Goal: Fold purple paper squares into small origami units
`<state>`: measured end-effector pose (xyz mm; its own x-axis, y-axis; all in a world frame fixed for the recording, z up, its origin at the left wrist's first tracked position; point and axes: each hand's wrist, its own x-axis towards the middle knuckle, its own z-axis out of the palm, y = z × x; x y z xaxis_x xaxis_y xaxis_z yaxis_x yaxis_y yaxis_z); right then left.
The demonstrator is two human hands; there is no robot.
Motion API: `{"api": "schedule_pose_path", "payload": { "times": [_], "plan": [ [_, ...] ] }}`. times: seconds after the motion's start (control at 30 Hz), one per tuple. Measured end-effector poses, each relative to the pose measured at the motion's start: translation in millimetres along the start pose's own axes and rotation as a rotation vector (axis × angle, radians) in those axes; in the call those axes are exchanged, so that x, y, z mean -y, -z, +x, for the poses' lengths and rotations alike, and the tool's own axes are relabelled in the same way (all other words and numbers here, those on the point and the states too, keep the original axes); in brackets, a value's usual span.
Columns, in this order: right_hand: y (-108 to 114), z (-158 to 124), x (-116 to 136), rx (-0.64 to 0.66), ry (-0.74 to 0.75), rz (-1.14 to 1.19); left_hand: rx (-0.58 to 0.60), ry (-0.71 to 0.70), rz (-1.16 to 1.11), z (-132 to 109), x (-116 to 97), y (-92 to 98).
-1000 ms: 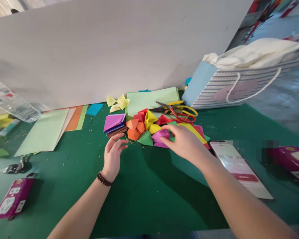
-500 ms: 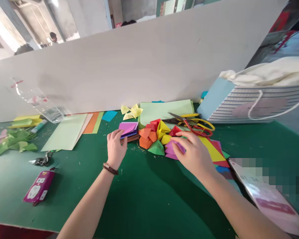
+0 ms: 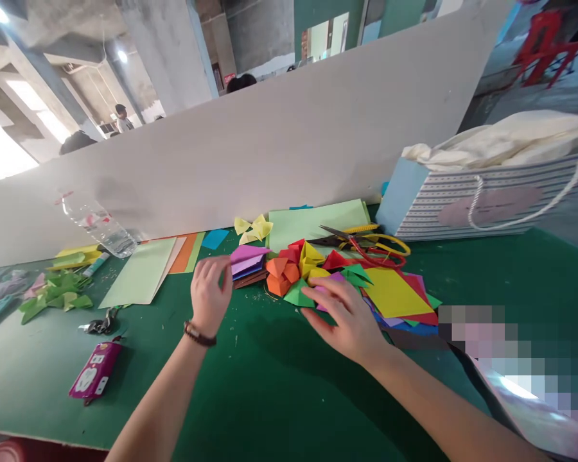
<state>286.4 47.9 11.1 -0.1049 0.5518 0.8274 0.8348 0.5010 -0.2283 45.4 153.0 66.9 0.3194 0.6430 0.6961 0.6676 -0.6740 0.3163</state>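
**Item:** pile of folded coloured paper pieces (image 3: 298, 273), in orange, red, yellow, green and pink, lying at centre on the table.

**Hands:** The right hand (image 3: 344, 327) is placed at the pile's near edge, with fingers spread open and fingertips (image 3: 318, 289) laid over a pink piece (image 3: 322, 308); no grip is shown. The left hand (image 3: 210, 295) is held just beside a stack of folded purple paper (image 3: 248, 264), left of the pile, with fingers open and curved. Contact with the stack cannot be told. A beaded bracelet (image 3: 199, 334) is worn on the left wrist. Nothing is shown lifted.

**Adjoining:** A yellow sheet (image 3: 390, 293) lies right of the pile. Scissors (image 3: 361, 240) with red and yellow handles lie behind it, on a light green sheet (image 3: 313, 224).

**Surface:** A green mat (image 3: 250, 385) covers the table. Green folded pieces (image 3: 55, 296), a plastic bottle (image 3: 99, 228) and a purple pouch (image 3: 95, 370) are placed at left. A striped paper bag (image 3: 481, 205) stands at right.

**Room:** A white partition board (image 3: 270, 160) runs behind, with a person (image 3: 124, 119) beyond it at upper left.
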Motion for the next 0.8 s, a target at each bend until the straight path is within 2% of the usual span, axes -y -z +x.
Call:
{"api": "schedule_pose_path", "payload": {
  "times": [0.07,0.13,0.17,0.23,0.3,0.37,0.4,0.53,0.63,0.7,0.8],
  "plan": [
    [-2,-4,10,0.050,0.065,0.007,0.152,-0.168,-0.048,-34,-16,15.6],
    [-5,-8,19,0.169,0.137,0.023,0.326,-0.253,-0.103,-72,-27,26.5],
    [-7,-10,23,0.236,0.178,0.045,0.375,-0.240,-0.140,-90,-30,30.7],
    [-9,-12,28,0.344,0.257,0.112,0.414,-0.109,-0.221,-115,-32,37.5],
    [-9,-13,31,0.396,0.318,0.190,0.419,0.049,-0.300,-127,-29,42.5],
    [-7,-12,34,0.415,0.346,0.262,0.491,0.111,-0.366,-127,-24,44.7],
    [-4,-12,36,0.433,0.350,0.294,0.562,0.085,-0.382,-125,-22,44.5],
    [11,-4,40,0.620,0.291,0.413,0.811,-0.178,-0.316,-109,-16,34.0],
    [17,1,35,0.811,0.126,0.515,0.807,-0.276,-0.416,-97,-16,20.8],
    [13,2,28,0.892,-0.019,0.556,0.777,-0.325,-0.506,-91,-18,13.5],
    [-1,-2,17,0.864,-0.257,0.517,0.772,-0.359,-0.613,-84,-20,7.4]
  ]
}}
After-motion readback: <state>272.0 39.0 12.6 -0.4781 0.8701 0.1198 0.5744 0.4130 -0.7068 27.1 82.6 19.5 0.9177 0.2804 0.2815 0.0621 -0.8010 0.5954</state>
